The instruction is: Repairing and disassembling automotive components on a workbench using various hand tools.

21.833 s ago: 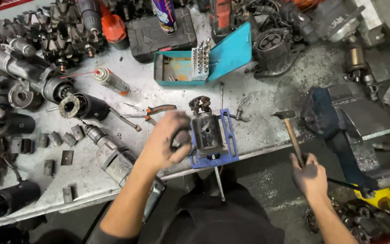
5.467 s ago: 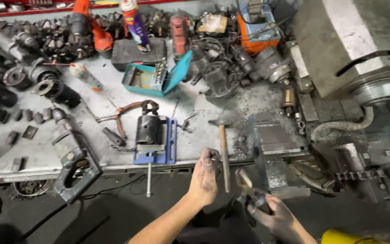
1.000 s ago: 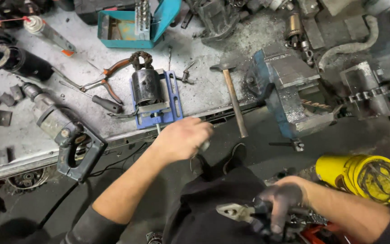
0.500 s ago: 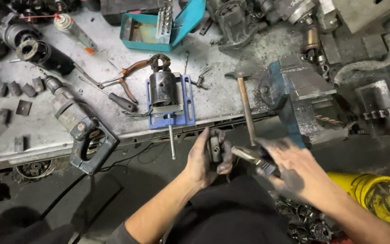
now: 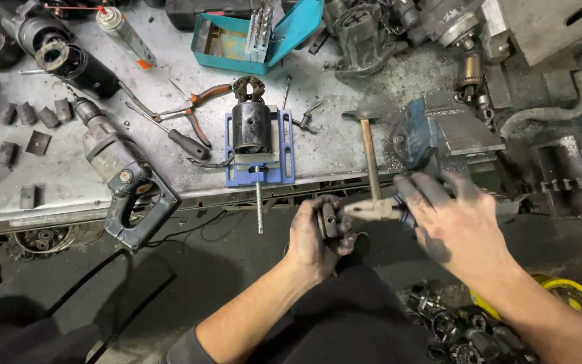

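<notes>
Pliers (image 5: 372, 210) probably touch left-held dark part (image 5: 329, 220).

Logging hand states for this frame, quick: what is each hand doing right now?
Left hand: closed around a small dark metal part.
Right hand: grip on a pair of pliers, tips pointed at that part.

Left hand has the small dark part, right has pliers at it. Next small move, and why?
Probably close the pliers on the small dark part. The left hand holds it below the bench edge, and the right hand points the plier tips right beside it; whether they already touch is unclear.
</notes>
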